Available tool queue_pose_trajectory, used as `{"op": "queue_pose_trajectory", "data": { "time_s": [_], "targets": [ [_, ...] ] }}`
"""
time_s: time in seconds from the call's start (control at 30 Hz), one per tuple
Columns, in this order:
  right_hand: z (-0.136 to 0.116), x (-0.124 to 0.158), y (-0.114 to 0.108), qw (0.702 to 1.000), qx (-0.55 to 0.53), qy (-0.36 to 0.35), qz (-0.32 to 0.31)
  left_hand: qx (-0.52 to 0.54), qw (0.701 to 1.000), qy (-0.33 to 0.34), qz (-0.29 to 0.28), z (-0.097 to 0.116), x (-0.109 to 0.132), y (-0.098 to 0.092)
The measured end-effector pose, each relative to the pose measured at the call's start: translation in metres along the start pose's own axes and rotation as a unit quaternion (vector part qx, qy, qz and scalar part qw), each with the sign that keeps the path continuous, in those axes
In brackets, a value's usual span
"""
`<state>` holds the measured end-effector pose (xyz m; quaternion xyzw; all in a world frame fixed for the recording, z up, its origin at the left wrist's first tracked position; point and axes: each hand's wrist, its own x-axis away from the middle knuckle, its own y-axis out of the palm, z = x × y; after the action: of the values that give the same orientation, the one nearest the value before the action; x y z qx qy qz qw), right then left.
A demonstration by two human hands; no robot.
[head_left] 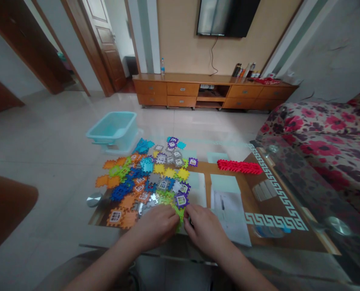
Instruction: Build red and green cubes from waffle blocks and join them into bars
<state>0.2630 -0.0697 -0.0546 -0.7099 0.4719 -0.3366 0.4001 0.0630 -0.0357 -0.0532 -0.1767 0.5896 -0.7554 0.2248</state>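
A heap of colourful interlocking plastic tiles (151, 173) in orange, blue, green, yellow, purple and grey lies on a glass table (289, 190). My left hand (157, 226) and my right hand (204, 228) meet at the near edge of the heap. Both have their fingers curled around a green tile piece (177, 213) held between them. A row of joined red tiles (239, 166) lies apart on the right of the table.
Papers (231, 212) lie under the glass beside my right hand. A light blue plastic tub (114, 129) stands on the floor beyond the table. A floral sofa (322, 133) runs along the right. A wooden TV cabinet (213, 91) lines the far wall.
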Motion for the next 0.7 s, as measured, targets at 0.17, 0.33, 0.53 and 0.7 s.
{"op": "queue_pose_trajectory", "data": {
  "time_s": [0.17, 0.33, 0.53, 0.7],
  "targets": [
    [-0.005, 0.004, -0.005, 1.0, 0.002, -0.024, -0.005, -0.012, 1.0, 0.008, -0.01, 0.004, -0.001, 0.002],
    [0.002, 0.003, -0.007, 1.0, 0.011, -0.016, 0.012, -0.03, 0.996, -0.079, 0.013, -0.021, 0.0, -0.017],
    [0.008, 0.005, -0.008, 1.0, 0.023, -0.015, 0.014, -0.02, 0.965, -0.251, 0.079, -0.081, 0.025, -0.045],
    [0.008, 0.005, -0.009, 0.999, 0.045, -0.009, 0.02, -0.08, 0.903, -0.418, 0.061, -0.126, 0.063, -0.047]
  ]
}}
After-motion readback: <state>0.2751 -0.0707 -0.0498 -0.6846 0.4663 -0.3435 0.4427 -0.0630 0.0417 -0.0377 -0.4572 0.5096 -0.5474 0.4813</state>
